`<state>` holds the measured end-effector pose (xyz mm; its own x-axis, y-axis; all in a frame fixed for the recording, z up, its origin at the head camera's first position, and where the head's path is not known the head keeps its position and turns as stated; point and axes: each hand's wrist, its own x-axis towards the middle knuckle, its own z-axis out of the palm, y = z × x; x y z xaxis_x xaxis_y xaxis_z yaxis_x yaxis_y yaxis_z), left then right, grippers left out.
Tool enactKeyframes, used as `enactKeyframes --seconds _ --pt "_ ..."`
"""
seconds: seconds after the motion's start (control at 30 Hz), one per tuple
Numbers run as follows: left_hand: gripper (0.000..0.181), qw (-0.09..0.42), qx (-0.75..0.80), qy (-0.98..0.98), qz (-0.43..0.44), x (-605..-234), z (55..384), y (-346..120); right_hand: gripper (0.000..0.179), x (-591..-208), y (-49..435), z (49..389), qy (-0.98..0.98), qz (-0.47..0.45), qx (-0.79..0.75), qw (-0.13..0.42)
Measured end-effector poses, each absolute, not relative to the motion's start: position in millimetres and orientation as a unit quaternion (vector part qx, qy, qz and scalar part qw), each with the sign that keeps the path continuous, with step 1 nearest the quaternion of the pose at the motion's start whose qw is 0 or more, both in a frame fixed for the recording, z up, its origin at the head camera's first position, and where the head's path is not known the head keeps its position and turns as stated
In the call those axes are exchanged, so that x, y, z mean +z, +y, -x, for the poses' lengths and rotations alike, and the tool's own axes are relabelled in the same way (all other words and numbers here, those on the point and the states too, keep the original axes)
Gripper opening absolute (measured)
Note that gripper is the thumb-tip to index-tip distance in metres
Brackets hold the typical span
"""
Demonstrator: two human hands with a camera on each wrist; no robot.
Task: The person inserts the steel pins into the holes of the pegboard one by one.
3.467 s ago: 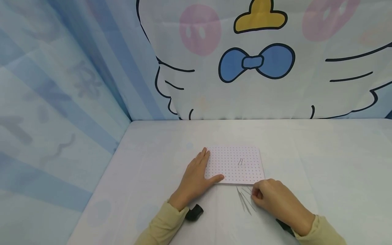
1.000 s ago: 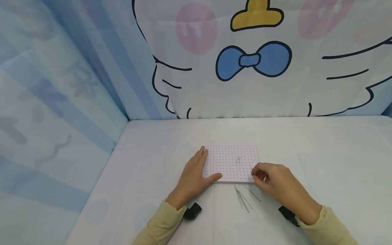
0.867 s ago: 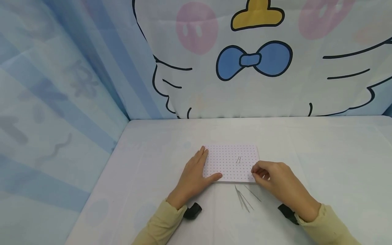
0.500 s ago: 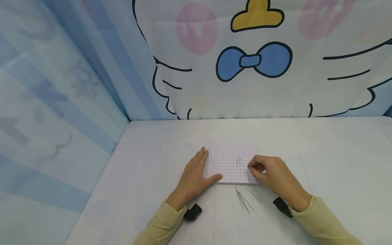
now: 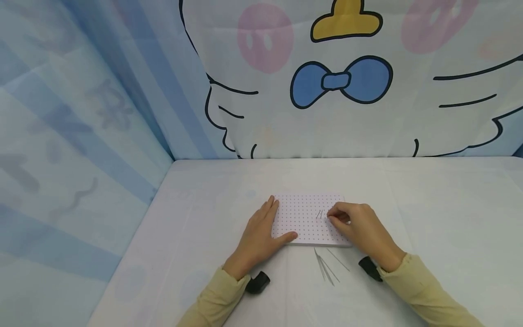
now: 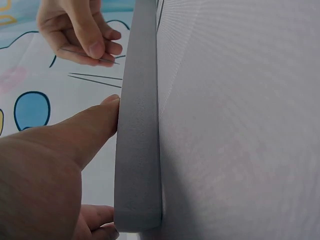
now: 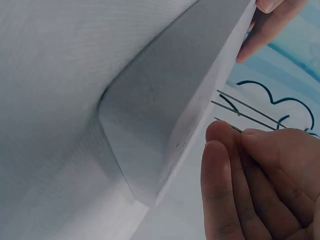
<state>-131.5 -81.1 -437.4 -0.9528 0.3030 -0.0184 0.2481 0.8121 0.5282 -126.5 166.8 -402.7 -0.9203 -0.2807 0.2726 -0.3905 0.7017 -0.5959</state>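
A white board (image 5: 302, 222) with a grid of small dots lies on the table. My left hand (image 5: 261, 238) rests on its left side, fingers straight along the edge and thumb over the near left part. Two thin needles (image 5: 319, 214) stand in the board, right of its middle, leaning slightly; both wrist views show them sticking out of its face. Beside them, my right hand (image 5: 355, 227) pinches another needle (image 7: 235, 127) between thumb and forefinger. In the right wrist view its tip points at the board, close to the surface.
Several loose needles (image 5: 321, 265) lie on the white table (image 5: 212, 195) just in front of the board. Black wrist cameras (image 5: 258, 282) sit at both cuffs. A printed cloth (image 5: 343, 127) hangs behind the table, another along the left.
My right hand has come up from the loose needles with one pinched and moved left over the board to beside the standing needles. The left hand has stayed on the board.
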Motion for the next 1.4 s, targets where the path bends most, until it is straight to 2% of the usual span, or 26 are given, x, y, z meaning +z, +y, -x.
enactKeyframes --seconds 0.9,1.4 --pt "0.097 0.050 0.265 0.952 -0.147 -436.3 132.3 -81.2 0.006 -408.1 161.2 137.2 -0.924 -0.174 0.336 0.057" --pt "0.097 0.048 0.267 0.951 -0.147 -434.3 131.2 -80.7 0.009 -399.0 164.9 128.1 -0.938 -0.152 0.309 0.048"
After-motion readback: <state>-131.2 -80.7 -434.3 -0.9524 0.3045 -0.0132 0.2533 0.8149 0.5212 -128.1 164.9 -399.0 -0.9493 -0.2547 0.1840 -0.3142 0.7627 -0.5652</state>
